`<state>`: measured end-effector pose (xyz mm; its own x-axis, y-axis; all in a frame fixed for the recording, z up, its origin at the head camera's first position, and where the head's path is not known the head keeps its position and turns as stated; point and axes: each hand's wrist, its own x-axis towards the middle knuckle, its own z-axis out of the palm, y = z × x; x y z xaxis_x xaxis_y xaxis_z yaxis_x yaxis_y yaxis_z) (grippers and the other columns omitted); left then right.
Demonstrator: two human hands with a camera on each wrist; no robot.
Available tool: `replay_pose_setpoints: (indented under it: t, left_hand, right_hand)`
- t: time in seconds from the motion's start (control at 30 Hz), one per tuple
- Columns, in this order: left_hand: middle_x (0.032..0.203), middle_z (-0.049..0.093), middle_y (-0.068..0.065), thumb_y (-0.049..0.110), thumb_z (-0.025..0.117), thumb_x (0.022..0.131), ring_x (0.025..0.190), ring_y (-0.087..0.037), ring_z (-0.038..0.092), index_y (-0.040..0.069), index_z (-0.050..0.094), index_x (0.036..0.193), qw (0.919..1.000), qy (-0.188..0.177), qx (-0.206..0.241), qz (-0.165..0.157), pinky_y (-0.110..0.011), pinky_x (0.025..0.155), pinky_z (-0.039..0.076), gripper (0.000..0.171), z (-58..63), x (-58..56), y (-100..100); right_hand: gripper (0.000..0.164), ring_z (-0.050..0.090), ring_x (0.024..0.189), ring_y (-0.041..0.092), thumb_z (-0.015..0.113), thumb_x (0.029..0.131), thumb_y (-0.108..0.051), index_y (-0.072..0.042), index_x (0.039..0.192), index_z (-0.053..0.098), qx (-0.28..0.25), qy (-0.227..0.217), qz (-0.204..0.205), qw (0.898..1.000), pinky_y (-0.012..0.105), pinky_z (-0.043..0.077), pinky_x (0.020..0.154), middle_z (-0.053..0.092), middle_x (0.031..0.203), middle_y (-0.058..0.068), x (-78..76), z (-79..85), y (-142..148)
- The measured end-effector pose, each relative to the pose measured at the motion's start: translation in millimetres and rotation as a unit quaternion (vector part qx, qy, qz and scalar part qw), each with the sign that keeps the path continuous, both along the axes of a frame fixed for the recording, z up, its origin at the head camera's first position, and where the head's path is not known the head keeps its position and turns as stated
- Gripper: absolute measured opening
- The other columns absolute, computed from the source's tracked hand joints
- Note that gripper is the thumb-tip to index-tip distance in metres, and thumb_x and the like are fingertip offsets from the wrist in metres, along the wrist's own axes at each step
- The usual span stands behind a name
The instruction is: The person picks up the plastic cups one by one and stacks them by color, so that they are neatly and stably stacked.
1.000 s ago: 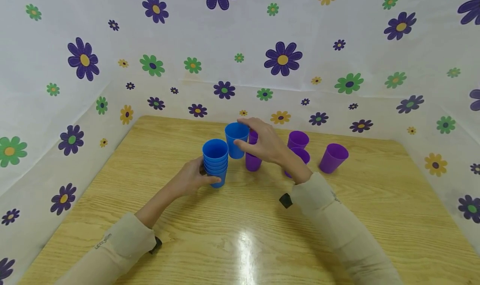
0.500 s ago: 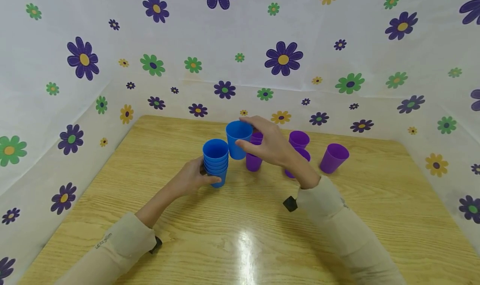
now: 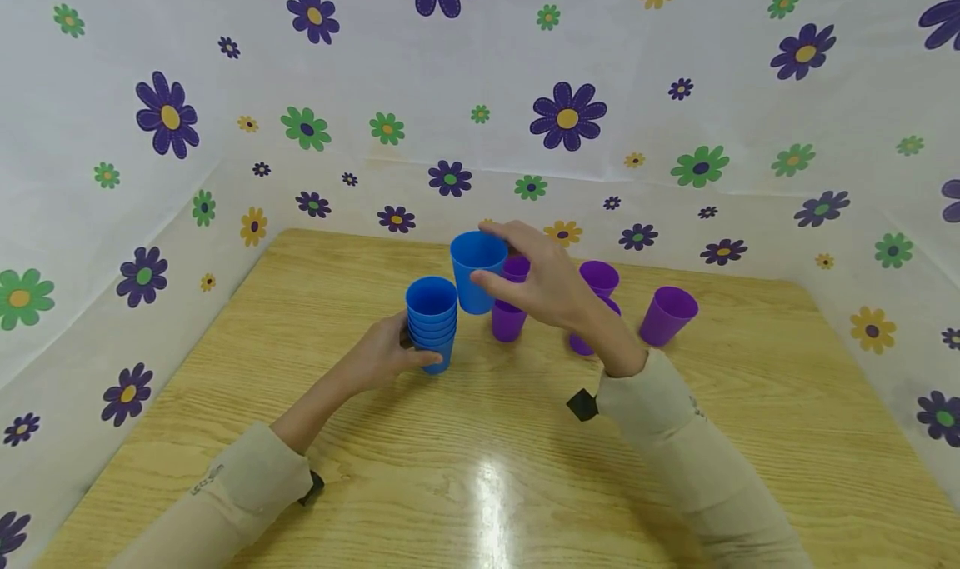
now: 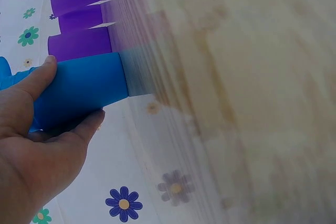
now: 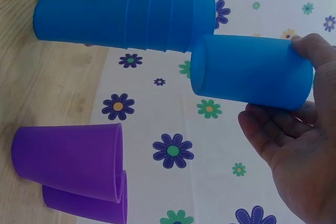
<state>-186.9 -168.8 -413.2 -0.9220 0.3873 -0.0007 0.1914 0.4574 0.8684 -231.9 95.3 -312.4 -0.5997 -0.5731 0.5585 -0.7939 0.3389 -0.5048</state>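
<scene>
My left hand grips a stack of nested blue cups low on its side, and the stack stands upright on the table. In the left wrist view, thumb and fingers wrap the bottom cup. My right hand holds a single blue cup near its rim, raised behind and to the right of the stack. The right wrist view shows this cup lifted, its base at the level of the top of the stack. Purple cups stand just right of and below the raised cup.
More purple cups stand to the right: one at the far right, and a pair whose rear cup is partly covered by the front one. The wooden table meets a flower-patterned white cloth at the back and sides.
My right hand has raised the single blue cup slightly, shifting a little to the right along the way. My left hand and the stack have stayed in place.
</scene>
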Motion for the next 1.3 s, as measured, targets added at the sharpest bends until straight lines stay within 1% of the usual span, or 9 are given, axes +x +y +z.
replay_pose_setpoints:
  t: [0.2,0.33,0.47,0.5,0.53,0.73,1.07,1.2,1.3]
  left_hand:
    - [0.143,0.056,-0.026,0.012,0.076,0.096,0.131,-0.043,0.056,-0.006,0.038,0.150,1.0000,-0.003,-0.004,0.002,-0.057,0.110,0.045,0.069,0.4,0.3,1]
    - [0.142,0.056,-0.026,0.013,0.076,0.096,0.131,-0.043,0.056,-0.005,0.039,0.150,1.0000,-0.003,-0.005,0.002,-0.057,0.110,0.045,0.068,-0.1,0.3,1]
    - [0.143,0.056,-0.025,0.013,0.076,0.096,0.131,-0.043,0.056,-0.005,0.039,0.150,1.0000,0.001,-0.006,0.000,-0.057,0.110,0.045,0.069,-0.4,0.0,0]
    - [0.143,0.056,-0.025,0.014,0.076,0.096,0.131,-0.043,0.056,-0.005,0.039,0.151,1.0000,0.001,-0.007,0.000,-0.057,0.110,0.045,0.069,-0.3,0.0,0]
    - [0.143,0.056,-0.026,0.014,0.076,0.096,0.132,-0.043,0.056,-0.005,0.039,0.150,1.0000,0.002,-0.008,0.000,-0.057,0.110,0.045,0.069,-0.1,0.0,0]
    - [0.144,0.055,-0.026,0.013,0.076,0.096,0.132,-0.044,0.055,-0.005,0.037,0.151,0.9999,0.001,-0.011,-0.001,-0.058,0.111,0.044,0.069,1.0,0.7,0]
    - [0.146,0.053,-0.026,0.014,0.074,0.097,0.133,-0.044,0.054,-0.004,0.035,0.153,0.9999,-0.004,-0.008,-0.005,-0.059,0.111,0.043,0.070,0.0,0.3,-1]
    - [0.146,0.053,-0.026,0.014,0.074,0.098,0.133,-0.044,0.054,-0.004,0.034,0.153,0.9999,-0.005,-0.005,-0.008,-0.059,0.111,0.043,0.071,-0.5,-0.3,-1]
    - [0.146,0.052,-0.027,0.013,0.074,0.098,0.133,-0.045,0.054,-0.004,0.034,0.153,0.9999,-0.005,0.002,-0.011,-0.059,0.111,0.043,0.070,-0.7,-0.9,-1]
  right_hand:
    - [0.061,0.067,0.110,0.029,0.078,0.091,-0.017,0.005,0.143,0.055,-0.008,-0.003,-0.005,1.000,0.042,0.058,0.093,0.064,0.133,0.019,0.9,6.5,-2]
    - [0.061,0.067,0.114,0.029,0.077,0.091,-0.018,0.004,0.143,0.055,-0.020,-0.011,-0.006,1.000,0.046,0.058,0.095,0.063,0.136,0.019,1.7,11.4,-2]
    - [0.060,0.067,0.113,0.029,0.078,0.091,-0.015,0.005,0.143,0.056,-0.036,-0.006,0.001,0.999,0.047,0.059,0.094,0.064,0.133,0.019,1.9,14.3,-4]
    - [0.060,0.067,0.112,0.028,0.078,0.091,-0.015,0.005,0.142,0.056,-0.039,-0.003,0.002,0.999,0.045,0.059,0.093,0.064,0.132,0.019,1.9,14.7,-6]
    - [0.060,0.067,0.111,0.027,0.078,0.090,-0.015,0.005,0.142,0.056,-0.041,0.000,0.003,0.999,0.044,0.059,0.093,0.065,0.131,0.019,1.8,14.9,-7]
    - [0.059,0.068,0.108,0.026,0.079,0.091,-0.015,0.006,0.141,0.056,-0.048,0.013,0.014,0.999,0.045,0.060,0.091,0.066,0.129,0.019,0.9,14.1,-19]
    - [0.061,0.068,0.108,0.024,0.080,0.092,-0.015,0.007,0.143,0.055,-0.048,-0.004,0.037,0.998,0.041,0.059,0.093,0.064,0.131,0.019,2.4,14.2,-39]
    - [0.061,0.068,0.108,0.023,0.080,0.092,-0.016,0.007,0.142,0.055,-0.044,-0.006,0.037,0.998,0.040,0.059,0.092,0.064,0.132,0.018,2.9,12.5,-43]
    - [0.061,0.068,0.107,0.024,0.081,0.092,-0.016,0.007,0.142,0.055,-0.043,-0.009,0.037,0.998,0.043,0.059,0.091,0.064,0.132,0.019,3.1,10.5,-45]
